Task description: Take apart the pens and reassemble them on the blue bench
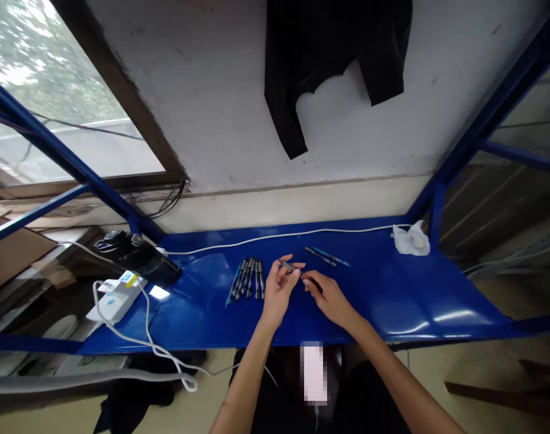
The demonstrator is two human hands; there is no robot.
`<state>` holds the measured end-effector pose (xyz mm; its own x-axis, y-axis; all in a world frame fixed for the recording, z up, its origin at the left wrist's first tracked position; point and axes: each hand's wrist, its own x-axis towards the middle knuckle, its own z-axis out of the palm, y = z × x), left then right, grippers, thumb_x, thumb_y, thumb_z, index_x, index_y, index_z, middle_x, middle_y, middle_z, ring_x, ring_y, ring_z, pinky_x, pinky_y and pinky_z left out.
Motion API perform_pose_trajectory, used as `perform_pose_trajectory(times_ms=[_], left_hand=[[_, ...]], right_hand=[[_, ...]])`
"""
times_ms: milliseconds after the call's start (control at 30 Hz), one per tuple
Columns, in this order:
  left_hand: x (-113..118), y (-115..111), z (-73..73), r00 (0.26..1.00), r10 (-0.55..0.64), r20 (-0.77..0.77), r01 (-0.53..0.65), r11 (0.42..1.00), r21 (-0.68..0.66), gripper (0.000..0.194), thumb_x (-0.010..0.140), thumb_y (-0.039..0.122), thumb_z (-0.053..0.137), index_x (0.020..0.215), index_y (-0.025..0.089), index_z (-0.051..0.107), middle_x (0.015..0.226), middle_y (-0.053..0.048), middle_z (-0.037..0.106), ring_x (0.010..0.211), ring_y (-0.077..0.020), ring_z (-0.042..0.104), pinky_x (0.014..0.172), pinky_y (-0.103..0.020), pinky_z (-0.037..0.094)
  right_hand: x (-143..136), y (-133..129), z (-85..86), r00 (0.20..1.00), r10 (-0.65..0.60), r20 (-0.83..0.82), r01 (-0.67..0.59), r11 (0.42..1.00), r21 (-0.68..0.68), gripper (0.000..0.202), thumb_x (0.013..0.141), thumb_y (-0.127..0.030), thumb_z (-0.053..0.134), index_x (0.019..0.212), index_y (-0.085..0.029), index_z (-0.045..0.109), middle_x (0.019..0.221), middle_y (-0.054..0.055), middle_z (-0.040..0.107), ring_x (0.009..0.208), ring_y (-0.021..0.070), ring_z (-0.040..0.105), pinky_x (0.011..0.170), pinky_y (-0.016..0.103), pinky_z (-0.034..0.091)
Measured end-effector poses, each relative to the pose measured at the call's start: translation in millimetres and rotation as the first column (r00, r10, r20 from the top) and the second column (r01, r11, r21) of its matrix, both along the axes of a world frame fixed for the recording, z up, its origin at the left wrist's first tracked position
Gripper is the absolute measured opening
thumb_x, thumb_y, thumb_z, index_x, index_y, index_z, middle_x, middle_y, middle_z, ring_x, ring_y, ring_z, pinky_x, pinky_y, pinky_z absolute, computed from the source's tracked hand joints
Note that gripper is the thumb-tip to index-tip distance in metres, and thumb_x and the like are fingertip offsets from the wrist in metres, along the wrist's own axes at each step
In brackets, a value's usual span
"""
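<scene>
Over the middle of the blue table, my left hand (278,292) is closed on a dark pen (285,263) with a clear-looking barrel. Thumb and fingers hold it slanting down to the right. My right hand (329,296) pinches at the pen's lower right end, its fingertips close to my left thumb; the exact contact is too small to see. To the left lies a row of several black pens (248,278) side by side, with a blue pen (233,286) at its left edge. Beyond my right hand lie a black pen (318,256) and a blue pen (331,257), nearly parallel.
A white cable (238,243) runs along the back of the blue table (383,283). Crumpled white plastic (411,240) sits at the back right. On the left are a black bottle (141,256) lying tilted and a white power strip (116,298) with looping cords.
</scene>
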<state>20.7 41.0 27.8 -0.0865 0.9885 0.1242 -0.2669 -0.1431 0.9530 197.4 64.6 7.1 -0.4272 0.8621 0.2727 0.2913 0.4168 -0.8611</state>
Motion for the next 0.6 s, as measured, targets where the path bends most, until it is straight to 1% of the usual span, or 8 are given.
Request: perform_pose_trajectory(times_ms=[67, 100, 200, 300, 367, 433, 533, 600], left_hand=[[-4.9, 12.5, 1.0, 0.999, -0.031, -0.017, 0.031, 1.0, 0.006, 0.037, 0.097, 0.045, 0.08, 0.123, 0.021, 0.067, 0.12, -0.012, 0.083, 0.116, -0.0264, 0.076, 0.107, -0.041, 0.054], [-6.8, 18.9, 1.2, 0.998, -0.045, -0.038, 0.045, 0.999, 0.006, 0.032, 0.097, 0.045, 0.08, 0.114, 0.02, 0.07, 0.117, -0.013, 0.083, 0.113, -0.0264, 0.077, 0.106, -0.041, 0.055], [-9.1, 38.5, -1.7, 0.993, -0.065, -0.101, 0.067, 0.998, 0.016, 0.031, 0.092, 0.046, 0.085, 0.099, 0.017, 0.076, 0.109, -0.012, 0.083, 0.105, -0.0256, 0.077, 0.101, -0.04, 0.056], [-6.6, 55.1, -10.0, 0.992, -0.044, -0.116, 0.047, 0.999, 0.022, 0.033, 0.084, 0.046, 0.091, 0.088, 0.016, 0.079, 0.107, -0.01, 0.082, 0.096, -0.0221, 0.075, 0.094, -0.035, 0.057], [-4.3, 61.4, -16.2, 0.994, -0.026, -0.104, 0.027, 1.0, 0.012, 0.035, 0.083, 0.047, 0.092, 0.087, 0.015, 0.079, 0.107, -0.01, 0.081, 0.089, -0.0195, 0.073, 0.088, -0.033, 0.057], [-3.5, 63.0, -20.9, 0.996, -0.014, -0.092, 0.014, 1.0, -0.002, 0.036, 0.083, 0.048, 0.091, 0.091, 0.015, 0.081, 0.105, -0.009, 0.081, 0.084, -0.0177, 0.071, 0.084, -0.032, 0.057], [-5.5, 59.4, -23.6, 0.996, -0.005, -0.084, 0.003, 1.0, -0.017, 0.036, 0.084, 0.046, 0.091, 0.101, 0.016, 0.084, 0.1, -0.007, 0.081, 0.082, -0.0168, 0.069, 0.083, -0.031, 0.057], [-7.5, 55.9, -23.1, 0.997, -0.009, -0.083, 0.006, 1.0, -0.025, 0.035, 0.084, 0.044, 0.092, 0.104, 0.016, 0.084, 0.097, -0.007, 0.081, 0.082, -0.017, 0.069, 0.083, -0.031, 0.056]], right_hand=[[3.8, 12.9, -2.6, 1.0, -0.007, 0.027, 0.005, 0.999, 0.042, 0.027, 0.115, -0.044, 0.046, 0.109, -0.025, 0.065, 0.092, 0.003, 0.072, 0.08, 0.0199, 0.068, 0.077, 0.033, 0.05], [5.3, 18.2, -3.9, 0.999, -0.005, 0.034, 0.003, 0.998, 0.057, 0.026, 0.115, -0.043, 0.046, 0.113, -0.025, 0.064, 0.094, 0.004, 0.073, 0.082, 0.0206, 0.069, 0.079, 0.033, 0.051], [8.1, 30.1, -7.4, 1.0, 0.0, 0.025, -0.002, 0.997, 0.074, 0.025, 0.115, -0.043, 0.048, 0.124, -0.023, 0.059, 0.095, 0.004, 0.075, 0.083, 0.021, 0.07, 0.08, 0.034, 0.052], [8.5, 39.1, -10.3, 1.0, -0.024, 0.002, 0.024, 0.996, 0.084, 0.022, 0.114, -0.044, 0.049, 0.114, -0.023, 0.057, 0.088, 0.003, 0.074, 0.077, 0.0201, 0.068, 0.076, 0.033, 0.051], [7.8, 44.5, -10.7, 0.999, -0.044, -0.001, 0.044, 0.995, 0.095, 0.024, 0.114, -0.045, 0.05, 0.106, -0.024, 0.058, 0.087, 0.003, 0.073, 0.074, 0.0195, 0.066, 0.075, 0.033, 0.05], [6.9, 49.5, -9.4, 0.998, -0.057, 0.008, 0.055, 0.992, 0.117, 0.026, 0.113, -0.045, 0.051, 0.103, -0.024, 0.061, 0.086, 0.003, 0.072, 0.073, 0.0195, 0.064, 0.075, 0.033, 0.049], [5.7, 55.3, -5.6, 0.999, -0.04, 0.021, 0.036, 0.987, 0.159, 0.029, 0.113, -0.046, 0.052, 0.103, -0.023, 0.066, 0.09, 0.004, 0.071, 0.079, 0.0205, 0.064, 0.079, 0.033, 0.049], [5.6, 57.2, -3.9, 1.0, -0.007, 0.012, 0.005, 0.989, 0.146, 0.03, 0.113, -0.046, 0.052, 0.106, -0.023, 0.069, 0.092, 0.004, 0.072, 0.082, 0.0207, 0.066, 0.08, 0.033, 0.05]])
